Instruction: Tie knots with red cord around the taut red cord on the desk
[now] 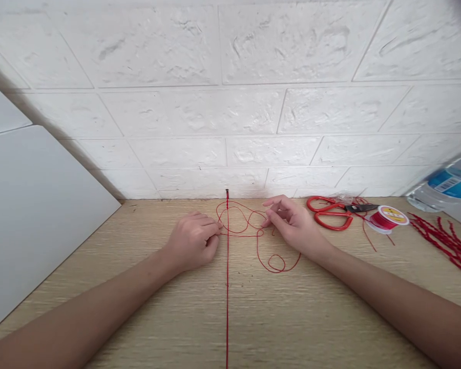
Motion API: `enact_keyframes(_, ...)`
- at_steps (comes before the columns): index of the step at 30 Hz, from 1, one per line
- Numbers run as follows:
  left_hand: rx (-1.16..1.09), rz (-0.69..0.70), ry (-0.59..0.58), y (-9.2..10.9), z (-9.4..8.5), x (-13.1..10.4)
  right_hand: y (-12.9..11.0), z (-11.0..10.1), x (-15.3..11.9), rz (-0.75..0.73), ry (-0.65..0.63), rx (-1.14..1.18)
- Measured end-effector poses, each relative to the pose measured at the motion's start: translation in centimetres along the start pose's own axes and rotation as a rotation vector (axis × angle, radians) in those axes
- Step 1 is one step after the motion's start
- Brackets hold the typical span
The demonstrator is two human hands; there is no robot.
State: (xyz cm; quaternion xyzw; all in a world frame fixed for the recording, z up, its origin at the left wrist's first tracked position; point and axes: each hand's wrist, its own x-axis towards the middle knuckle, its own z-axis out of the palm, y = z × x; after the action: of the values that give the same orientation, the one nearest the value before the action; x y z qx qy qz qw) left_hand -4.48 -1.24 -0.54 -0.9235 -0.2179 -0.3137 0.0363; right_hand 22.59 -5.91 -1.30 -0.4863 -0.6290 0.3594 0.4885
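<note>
A taut red cord (pixel 227 297) runs from a small dark fixing (pixel 227 190) at the wall's foot toward me, with a short knotted stretch near its top. Thin red thread (pixel 278 271) crosses it and lies in loose loops, mostly on the right. Left of the cord, my left hand (pixel 195 241) rests on the table with its fingers closed on the thread at the fingertips. My right hand (pixel 290 223) is to the right of the loops, its thumb and a finger pinched near the thread, the other fingers curved.
Red-handled scissors (pixel 334 220) and a spool of red thread (pixel 388 219) lie at the right. Beyond them are braided red cords (pixel 441 243) and a clear bottle (pixel 451 182). A white panel (pixel 42 205) stands at the left, and a white brick-patterned wall (pixel 249 110) behind.
</note>
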Motion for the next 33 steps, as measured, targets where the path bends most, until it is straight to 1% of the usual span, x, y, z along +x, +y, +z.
enact_keyframes(2,0.011,0.002,-0.014,0.0,0.0,0.0,0.5,-0.2,0.2,0.036,0.072,-0.06)
enact_keyframes(5,0.01,-0.002,-0.008,0.0,-0.1,0.0,1.4,-0.8,0.7,0.085,0.246,-0.146)
enact_keyframes(7,0.019,-0.004,-0.008,0.1,-0.1,0.0,1.7,-1.2,0.9,0.107,0.336,-0.163)
enact_keyframes(9,0.03,-0.004,-0.014,0.1,-0.1,0.0,1.7,-1.4,1.1,0.087,0.388,-0.133)
enact_keyframes(11,0.033,-0.003,-0.018,0.1,-0.1,0.0,1.4,-1.4,1.1,0.022,0.402,-0.081)
enact_keyframes(13,0.028,-0.003,-0.021,0.1,-0.1,0.0,1.0,-1.2,1.1,-0.041,0.364,-0.016)
enact_keyframes(15,0.025,-0.004,-0.024,0.1,-0.1,0.0,0.5,-0.8,0.9,-0.044,0.287,0.064)
enact_keyframes(18,0.024,-0.005,-0.022,0.1,-0.1,0.0,-0.1,0.0,0.5,0.05,0.212,0.222)
enact_keyframes(22,0.021,-0.004,-0.024,0.1,-0.1,0.1,-1.2,0.5,0.1,0.202,0.2,0.433)
enact_keyframes(25,0.027,-0.008,-0.026,0.1,-0.1,0.1,-2.7,0.8,-0.2,0.317,0.173,0.549)
enact_keyframes(27,0.035,-0.016,-0.029,0.1,-0.1,0.1,-3.8,1.3,-0.4,0.389,0.127,0.595)
enact_keyframes(29,0.04,-0.018,-0.037,0.2,-0.1,0.0,-4.8,2.1,-0.6,0.424,0.059,0.629)
enact_keyframes(31,0.042,-0.017,-0.043,0.2,-0.1,0.0,-5.2,3.1,-0.9,0.416,-0.006,0.628)
enact_keyframes(33,0.04,-0.018,-0.045,0.2,-0.2,0.1,-5.2,4.2,-1.1,0.367,-0.044,0.525)
